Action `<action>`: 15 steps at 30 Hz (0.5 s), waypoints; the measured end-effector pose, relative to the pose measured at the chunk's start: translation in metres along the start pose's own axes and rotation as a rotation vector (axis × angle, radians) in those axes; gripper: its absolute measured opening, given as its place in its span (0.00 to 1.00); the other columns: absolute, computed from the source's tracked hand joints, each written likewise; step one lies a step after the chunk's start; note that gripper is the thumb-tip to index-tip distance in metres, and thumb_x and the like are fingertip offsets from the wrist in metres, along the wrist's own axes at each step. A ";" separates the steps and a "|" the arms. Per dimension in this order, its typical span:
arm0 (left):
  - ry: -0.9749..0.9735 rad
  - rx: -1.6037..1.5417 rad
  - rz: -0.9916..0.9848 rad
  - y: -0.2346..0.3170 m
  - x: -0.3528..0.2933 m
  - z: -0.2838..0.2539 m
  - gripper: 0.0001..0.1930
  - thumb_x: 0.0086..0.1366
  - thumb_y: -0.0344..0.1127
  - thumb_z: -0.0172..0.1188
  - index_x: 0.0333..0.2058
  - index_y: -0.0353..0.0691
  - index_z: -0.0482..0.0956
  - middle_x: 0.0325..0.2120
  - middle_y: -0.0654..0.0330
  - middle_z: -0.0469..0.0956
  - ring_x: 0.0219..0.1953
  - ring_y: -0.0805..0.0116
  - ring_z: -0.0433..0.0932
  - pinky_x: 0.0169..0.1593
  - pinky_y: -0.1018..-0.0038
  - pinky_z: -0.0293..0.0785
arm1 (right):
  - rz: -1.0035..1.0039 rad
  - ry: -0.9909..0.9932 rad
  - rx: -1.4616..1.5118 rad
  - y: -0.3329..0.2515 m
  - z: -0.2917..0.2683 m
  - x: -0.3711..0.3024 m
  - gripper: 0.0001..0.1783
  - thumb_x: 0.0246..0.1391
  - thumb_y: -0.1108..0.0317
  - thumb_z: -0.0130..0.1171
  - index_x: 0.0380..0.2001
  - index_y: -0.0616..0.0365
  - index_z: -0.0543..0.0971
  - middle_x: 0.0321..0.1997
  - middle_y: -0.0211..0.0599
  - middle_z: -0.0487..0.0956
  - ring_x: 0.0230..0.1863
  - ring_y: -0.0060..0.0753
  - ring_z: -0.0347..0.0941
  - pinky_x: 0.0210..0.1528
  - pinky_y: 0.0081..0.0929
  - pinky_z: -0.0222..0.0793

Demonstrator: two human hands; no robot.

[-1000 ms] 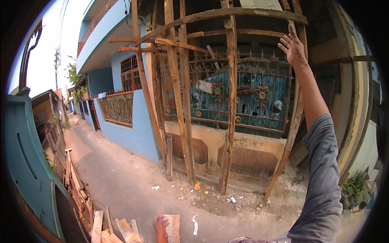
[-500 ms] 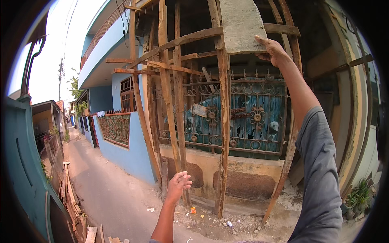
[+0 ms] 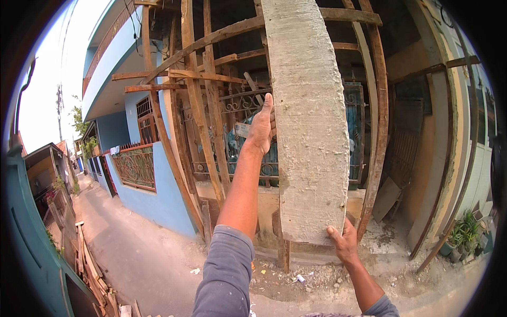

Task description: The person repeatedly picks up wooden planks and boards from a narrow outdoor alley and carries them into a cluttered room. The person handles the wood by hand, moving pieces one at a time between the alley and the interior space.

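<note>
A long, rough board [image 3: 311, 127], pale grey with a crusty cement-like coating, stands upright in front of me. Its upper end runs out of view. My right hand [image 3: 346, 242] grips the lower right corner, thumb on the near face and the other fingers mostly hidden behind. Higher up, at the board's left edge, is my left hand [image 3: 262, 126]. Its thumb points upward and its bent fingers rest against the edge, partly out of sight. Behind the board rises a scaffold of wooden poles [image 3: 196, 105], with a crosswise pole [image 3: 224, 34] near the top.
An ornate metal fence [image 3: 232, 107] tops a low wall behind the scaffold. Loose timber [image 3: 90, 264] lies along the lane [image 3: 137, 238] at left, beside a teal gate [image 3: 31, 232]. Rubble [image 3: 290, 282] covers the ground below the board. Potted plants [image 3: 465, 235] stand at right.
The board has come down, along with my right hand on its lower corner. My left hand has risen from low down to the board's left edge. The view has shifted slightly right.
</note>
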State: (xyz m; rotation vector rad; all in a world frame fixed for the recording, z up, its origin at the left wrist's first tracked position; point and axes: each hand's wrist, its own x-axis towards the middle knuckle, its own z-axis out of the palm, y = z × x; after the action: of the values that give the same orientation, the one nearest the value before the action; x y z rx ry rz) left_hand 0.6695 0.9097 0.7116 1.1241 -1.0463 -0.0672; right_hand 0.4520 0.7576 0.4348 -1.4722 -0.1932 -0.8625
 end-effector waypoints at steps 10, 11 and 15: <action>0.764 0.542 -0.300 -0.283 -0.241 0.010 0.41 0.63 0.70 0.51 0.18 0.28 0.72 0.14 0.55 0.65 0.21 0.64 0.63 0.30 0.64 0.63 | 0.695 -0.768 -0.830 0.205 -0.108 -0.198 0.39 0.55 0.59 0.64 0.65 0.61 0.62 0.61 0.57 0.72 0.64 0.54 0.66 0.65 0.38 0.62; 0.809 0.584 -0.253 -0.304 -0.271 0.008 0.38 0.65 0.67 0.52 0.17 0.30 0.66 0.13 0.59 0.60 0.21 0.68 0.60 0.29 0.65 0.60 | 0.733 -0.735 -0.797 0.204 -0.127 -0.178 0.41 0.56 0.57 0.64 0.67 0.61 0.59 0.63 0.58 0.70 0.66 0.53 0.64 0.67 0.39 0.60; 0.813 0.636 -0.355 -0.328 -0.376 0.006 0.37 0.66 0.64 0.52 0.27 0.24 0.78 0.17 0.45 0.71 0.22 0.57 0.68 0.33 0.58 0.66 | 0.502 -0.222 -0.406 0.123 -0.100 -0.009 0.45 0.61 0.45 0.56 0.70 0.63 0.53 0.70 0.56 0.61 0.70 0.47 0.58 0.69 0.40 0.57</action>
State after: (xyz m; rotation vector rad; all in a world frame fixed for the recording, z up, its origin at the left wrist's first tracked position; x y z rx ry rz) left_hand 0.6013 0.9447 0.2179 1.6968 -0.1131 0.4386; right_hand 0.4825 0.6531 0.3189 -1.8861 0.1971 -0.3370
